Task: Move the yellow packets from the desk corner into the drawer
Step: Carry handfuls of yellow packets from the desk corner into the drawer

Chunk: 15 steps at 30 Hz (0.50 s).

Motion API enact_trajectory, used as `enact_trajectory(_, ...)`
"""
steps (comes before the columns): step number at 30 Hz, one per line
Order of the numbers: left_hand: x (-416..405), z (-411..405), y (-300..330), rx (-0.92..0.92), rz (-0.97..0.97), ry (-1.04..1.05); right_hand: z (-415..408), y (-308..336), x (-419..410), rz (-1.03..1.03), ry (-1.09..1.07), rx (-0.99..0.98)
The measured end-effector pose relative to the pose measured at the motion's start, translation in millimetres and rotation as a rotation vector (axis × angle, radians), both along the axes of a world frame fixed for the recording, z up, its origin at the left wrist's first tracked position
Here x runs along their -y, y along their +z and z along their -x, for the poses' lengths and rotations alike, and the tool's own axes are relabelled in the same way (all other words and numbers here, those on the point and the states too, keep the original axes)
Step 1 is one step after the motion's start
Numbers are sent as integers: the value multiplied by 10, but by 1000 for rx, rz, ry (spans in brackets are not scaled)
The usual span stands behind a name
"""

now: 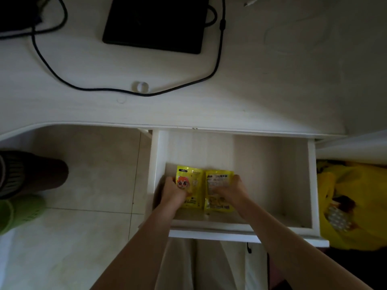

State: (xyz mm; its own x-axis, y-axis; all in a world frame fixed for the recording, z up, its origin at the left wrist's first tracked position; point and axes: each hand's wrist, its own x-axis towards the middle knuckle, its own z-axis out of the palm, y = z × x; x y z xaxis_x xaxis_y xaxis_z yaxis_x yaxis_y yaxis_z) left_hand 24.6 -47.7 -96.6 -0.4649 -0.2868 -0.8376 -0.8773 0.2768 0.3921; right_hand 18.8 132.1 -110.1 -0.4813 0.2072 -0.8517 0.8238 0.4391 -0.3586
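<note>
Left hand (174,192): grips cartoon-printed yellow packet (191,186)
Right hand (228,190): fingers curled over second yellow packet (218,191)
Packets: side by side in open drawer (272,174)

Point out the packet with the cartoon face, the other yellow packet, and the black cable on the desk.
Cartoon packet (191,174): head view, upper part, above the left hand.
Other yellow packet (219,178): head view, printed upper half.
Black cable (146,94): head view, lowest bend near the desk edge.
</note>
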Motion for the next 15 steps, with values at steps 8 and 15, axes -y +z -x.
enact_trajectory(8,91,-25,412,-98,118,-316,63,380,-125,-151,209,12)
enact_trajectory(15,295,-138,968,-392,110,-339,130,1003,116,-180,444,-309)
